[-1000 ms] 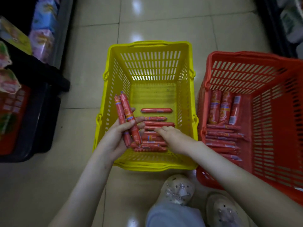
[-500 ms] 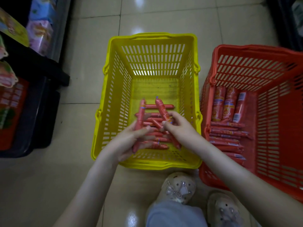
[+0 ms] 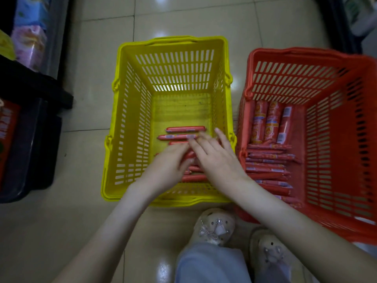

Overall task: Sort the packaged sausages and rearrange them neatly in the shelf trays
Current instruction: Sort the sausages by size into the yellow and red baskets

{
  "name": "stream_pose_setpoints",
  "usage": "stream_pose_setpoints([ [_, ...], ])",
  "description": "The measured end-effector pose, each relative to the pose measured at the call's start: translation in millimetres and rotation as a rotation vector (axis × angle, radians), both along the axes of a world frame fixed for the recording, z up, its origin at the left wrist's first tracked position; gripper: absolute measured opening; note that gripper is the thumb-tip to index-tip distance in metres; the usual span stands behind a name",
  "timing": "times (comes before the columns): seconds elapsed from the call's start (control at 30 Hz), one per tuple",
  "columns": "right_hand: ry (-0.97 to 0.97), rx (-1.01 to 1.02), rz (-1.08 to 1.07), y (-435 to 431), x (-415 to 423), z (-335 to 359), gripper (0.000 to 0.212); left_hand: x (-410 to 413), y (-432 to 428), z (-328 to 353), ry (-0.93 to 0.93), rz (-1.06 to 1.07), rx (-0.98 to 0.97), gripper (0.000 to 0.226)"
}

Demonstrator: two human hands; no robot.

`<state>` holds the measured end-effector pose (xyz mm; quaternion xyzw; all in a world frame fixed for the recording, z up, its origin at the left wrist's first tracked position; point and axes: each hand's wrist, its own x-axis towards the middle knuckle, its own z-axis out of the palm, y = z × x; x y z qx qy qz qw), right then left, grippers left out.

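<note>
A yellow basket (image 3: 130, 111) stands on the floor in front of me. Several thin red packaged sausages (image 3: 184, 129) lie crosswise on its bottom. Both my hands are down inside it, over the near part of the row. My left hand (image 3: 169, 168) lies on the sausages with its fingers pointing right. My right hand (image 3: 216, 160) rests flat on them with straight, spread fingers that touch the left fingertips. The sausages beneath the hands are mostly hidden. The red basket (image 3: 334, 127) to the right holds three thick sausages (image 3: 270, 123) at the back and several thin sausages (image 3: 267, 166) stacked crosswise.
A dark shelf unit (image 3: 30, 127) with colourful packs (image 3: 28, 39) runs along the left. Another dark shelf (image 3: 346, 21) is at the top right. My two pale shoes (image 3: 216, 225) are on the tiled floor just behind the baskets.
My left hand held a bunch of thin sausages up beside the basket wall, then brought them down. Both hands now lie flat on the row in the yellow basket.
</note>
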<state>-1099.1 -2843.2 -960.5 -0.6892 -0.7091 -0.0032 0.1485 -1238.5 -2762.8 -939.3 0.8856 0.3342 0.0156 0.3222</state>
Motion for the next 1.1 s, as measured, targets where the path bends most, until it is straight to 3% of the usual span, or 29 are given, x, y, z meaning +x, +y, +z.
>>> stream_pose_setpoints([
  [0.03, -0.029, 0.031, 0.007, -6.1, 10.9, 0.7, 0.039, 10.4, -5.4, -0.7, 0.023, -0.045, 0.022, 0.034],
  [0.17, -0.035, 0.021, -0.037, -42.1, 54.5, 2.0, 0.033, 50.9, -29.3, -1.4, -0.052, 0.023, 0.141, 0.047],
  [0.27, 0.063, -0.046, -0.248, -71.3, 86.4, -10.2, 0.035, 74.3, -50.7, -11.3, -0.087, 0.06, 0.225, 0.064],
  [0.37, 0.094, -0.361, -0.413, -96.7, 112.8, -32.8, 0.053, 92.6, -75.4, -26.1, -0.03, 0.028, 0.282, 0.072],
  [0.43, 0.055, -0.697, -0.301, -114.2, 121.3, -50.4, 0.06, 100.1, -90.2, -38.4, 0.076, -0.04, 0.342, 0.079],
  [0.5, 0.004, -0.848, -0.222, -124.7, 121.3, -58.6, 0.06, 101.9, -98.2, -48.2, 0.143, -0.052, 0.377, 0.084],
  [0.7, -0.209, -0.839, -0.174, -115.6, 120.5, -57.6, 0.042, 104.3, -100.9, -44.3, 0.184, -0.063, 0.501, 0.072],
  [0.9, -0.219, -0.844, -0.245, -151.2, 122.4, -30.4, 0.051, 107.9, -113.3, -25.8, 0.259, -0.154, 0.562, 0.063],
  [1.03, -0.082, -0.452, -0.374, -197.0, 123.6, 41.8, 0.073, 128.7, -140.8, 24.3, 0.233, -0.201, 0.524, 0.07],
  [1.1, -0.072, -0.295, -0.441, -227.5, 127.1, 86.9, 0.07, 144.0, -162.2, 64.8, 0.154, -0.237, 0.513, 0.068],
])
